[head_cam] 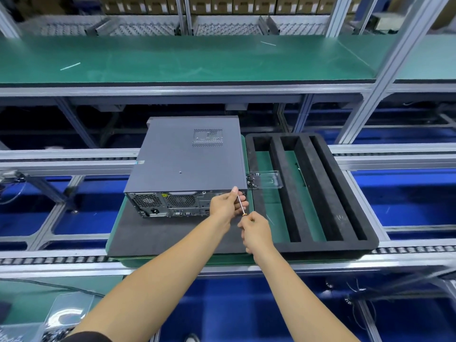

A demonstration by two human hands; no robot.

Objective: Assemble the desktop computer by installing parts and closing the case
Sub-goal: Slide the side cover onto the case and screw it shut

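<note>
The closed dark grey metal computer case lies flat on a black foam mat on the desk. The left hand pinches a thin steel screwdriver shaft at the case's rear right corner, and the right hand's fingers curl round its handle.

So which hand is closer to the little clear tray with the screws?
Left. The left hand is at the computer case's rear corner, just below the clear tray; the right hand grips the screwdriver handle lower down.

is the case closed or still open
Closed: the grey side panel lies flat over the case, no inside showing. Whether it is fully screwed down, cannot tell.
</note>
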